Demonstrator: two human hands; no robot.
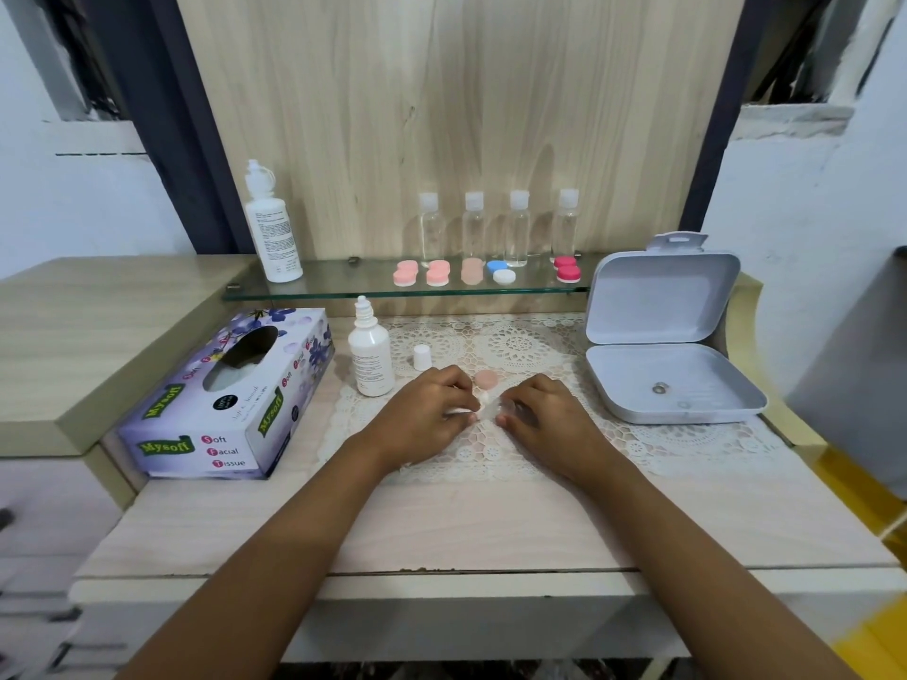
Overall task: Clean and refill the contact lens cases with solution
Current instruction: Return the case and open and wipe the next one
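Observation:
Both hands rest on the lace mat [520, 346] at the table's middle. My left hand [427, 417] pinches a small white piece, probably tissue or a cap, at its fingertips. My right hand [545, 417] holds a small clear lens case [491, 409] between the two hands; the fingers hide most of it. A peach lens-case lid [486, 379] lies just behind the fingers. The small solution bottle [370, 355] stands uncapped to the left, its white cap [422, 357] beside it. Several closed lens cases [444, 273] sit on the glass shelf [343, 287].
A tissue box [230, 400] lies at the left. An open white hinged box [672, 380] sits at the right. On the glass shelf stand a tall white bottle [270, 228] and several clear bottles [518, 228] against the wooden back panel.

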